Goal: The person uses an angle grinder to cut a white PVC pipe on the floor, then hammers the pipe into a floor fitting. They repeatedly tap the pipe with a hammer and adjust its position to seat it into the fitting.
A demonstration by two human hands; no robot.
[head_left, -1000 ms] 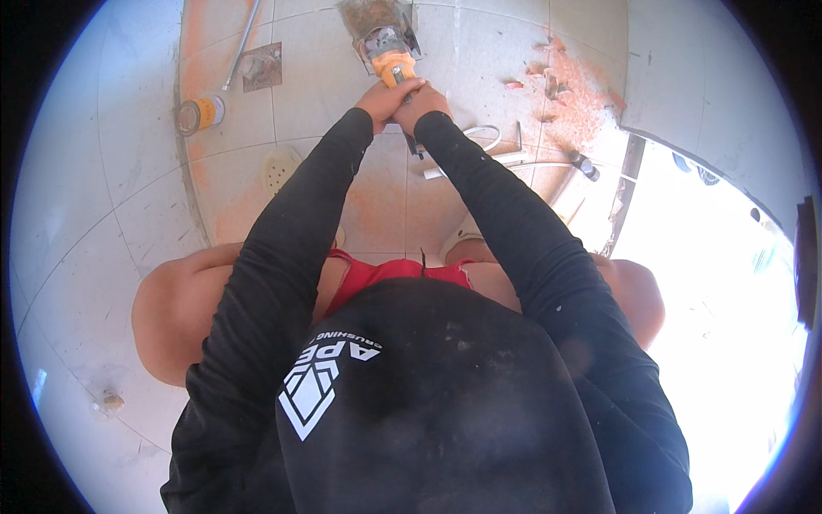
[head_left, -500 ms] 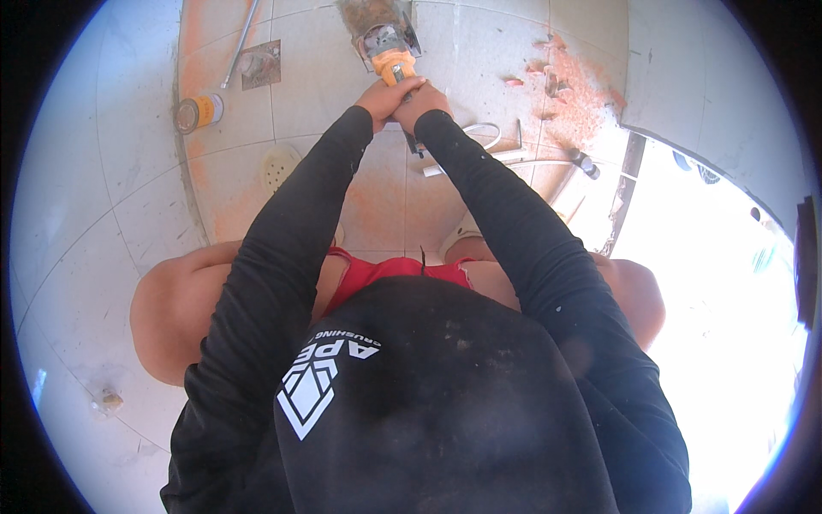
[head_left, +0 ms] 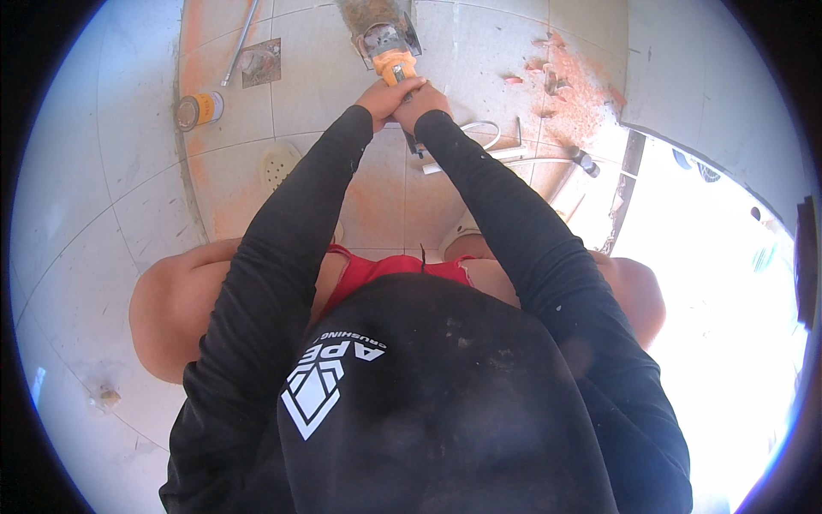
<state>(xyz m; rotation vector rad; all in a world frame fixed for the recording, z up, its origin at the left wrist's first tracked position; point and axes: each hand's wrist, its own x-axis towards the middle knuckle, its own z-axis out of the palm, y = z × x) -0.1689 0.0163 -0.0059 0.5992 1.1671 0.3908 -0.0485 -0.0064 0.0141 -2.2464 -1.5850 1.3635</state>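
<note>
Both my hands are closed around the orange body of a power tool that looks like an angle grinder (head_left: 394, 65), held at arm's length. My left hand (head_left: 381, 103) wraps its left side, and my right hand (head_left: 419, 101) overlaps from the right; their fingertips are partly hidden. The tool's dusty metal head points away from me, with dark metal plates at its sides. It reaches a rough brown patch (head_left: 370, 12) in the pale tiles at the far edge. Whether the tool touches that patch I cannot tell. Its dark rear end shows below my hands.
A yellow-labelled can (head_left: 199, 111) lies left, near a metal rod (head_left: 241, 43) and a square cut-out (head_left: 260, 63). Orange rubble (head_left: 556, 84) is scattered right. White cable (head_left: 548, 161), a pipe piece and a dark-ended tool (head_left: 585, 163) lie nearer. A cream holed piece (head_left: 278, 165) rests left.
Almost nothing differs: both hands stay on the power tool in the same place. My torso has shifted very slightly.
</note>
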